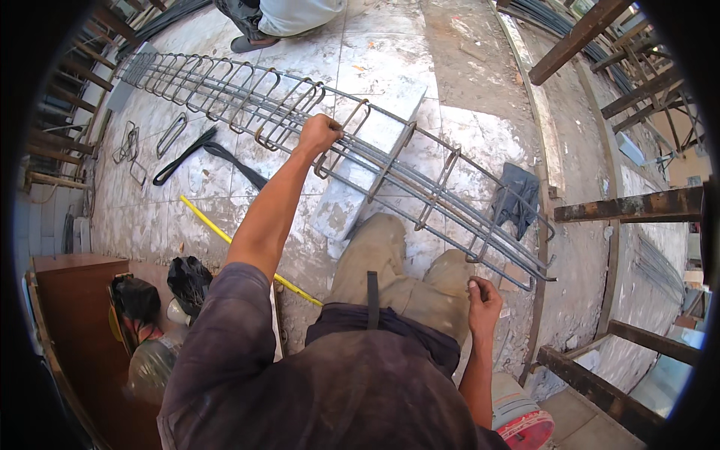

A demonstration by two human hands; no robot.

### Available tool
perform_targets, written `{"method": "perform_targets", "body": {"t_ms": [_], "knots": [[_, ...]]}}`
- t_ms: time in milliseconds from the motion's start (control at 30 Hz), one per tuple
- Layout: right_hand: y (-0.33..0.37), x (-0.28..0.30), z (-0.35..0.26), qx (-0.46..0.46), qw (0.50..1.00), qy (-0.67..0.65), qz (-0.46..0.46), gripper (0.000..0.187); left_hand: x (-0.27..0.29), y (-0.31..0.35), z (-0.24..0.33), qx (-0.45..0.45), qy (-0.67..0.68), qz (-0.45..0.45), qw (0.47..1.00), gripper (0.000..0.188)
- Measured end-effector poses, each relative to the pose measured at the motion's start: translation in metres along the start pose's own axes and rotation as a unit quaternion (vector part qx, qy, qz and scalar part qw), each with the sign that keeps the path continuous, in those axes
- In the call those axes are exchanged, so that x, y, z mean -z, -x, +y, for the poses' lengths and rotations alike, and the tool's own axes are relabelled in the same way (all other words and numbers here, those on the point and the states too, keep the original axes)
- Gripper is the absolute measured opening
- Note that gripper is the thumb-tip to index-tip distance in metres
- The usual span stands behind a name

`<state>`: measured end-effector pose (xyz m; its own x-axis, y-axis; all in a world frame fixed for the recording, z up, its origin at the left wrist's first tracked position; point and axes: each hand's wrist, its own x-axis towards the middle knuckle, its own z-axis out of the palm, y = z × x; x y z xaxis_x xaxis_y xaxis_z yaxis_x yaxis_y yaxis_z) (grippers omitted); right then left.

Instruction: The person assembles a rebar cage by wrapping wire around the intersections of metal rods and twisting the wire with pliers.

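A long rebar cage (431,196) runs from far left to near right across the floor, with steel stirrups along its bars. My left hand (321,135) is closed on a stirrup (352,120) near the cage's middle; the fingertips are partly hidden. Over my right thigh, just short of the cage's near end, my right hand (484,306) has its fingers pinched together, and what they may hold is too small to make out. A pale slab (341,208) lies under the cage in front of my knees. The stirrups are bunched closely at the far end.
Loose stirrups (171,135) and bundles of black tie wire (232,162) lie to the left. A yellow strip (204,219) crosses the floor beside my left arm. Dark cloth (516,196) sits by the near cage end. Another person (296,16) crouches beyond. Timber beams (630,208) jut in at right.
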<state>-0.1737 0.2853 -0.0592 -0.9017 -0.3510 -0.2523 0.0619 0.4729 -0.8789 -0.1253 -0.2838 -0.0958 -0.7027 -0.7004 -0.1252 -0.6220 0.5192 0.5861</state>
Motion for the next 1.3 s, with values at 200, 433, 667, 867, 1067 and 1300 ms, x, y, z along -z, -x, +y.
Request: {"method": "perform_targets", "body": {"t_ms": [200,433,667,867,1067,1300], "knots": [[0.012,0.016,0.008,-0.003,1.0,-0.005,0.014,0.021,-0.004,-0.005,-0.005,-0.022,-0.009,0.0,1.0,0.04],[0.046,0.052,0.033,-0.055,0.998,0.011,0.038,0.022,0.006,0.091,-0.047,0.079,0.183,0.287,0.937,0.045],[0.074,0.043,0.069,-0.083,0.994,0.069,0.006,0.025,-0.001,0.304,-0.252,0.335,0.073,0.33,0.88,0.036],[0.059,0.061,0.077,-0.056,0.993,0.088,0.052,0.024,-0.07,0.322,-0.282,0.289,0.012,0.24,0.927,0.032],[0.075,0.083,0.146,-0.099,0.968,0.165,0.158,0.026,-0.114,0.315,-0.31,0.319,0.298,0.126,0.891,0.038],[0.204,0.067,0.259,-0.333,0.905,0.084,0.251,0.033,-0.111,0.298,-0.238,0.281,0.259,-0.042,0.923,0.038]]}}
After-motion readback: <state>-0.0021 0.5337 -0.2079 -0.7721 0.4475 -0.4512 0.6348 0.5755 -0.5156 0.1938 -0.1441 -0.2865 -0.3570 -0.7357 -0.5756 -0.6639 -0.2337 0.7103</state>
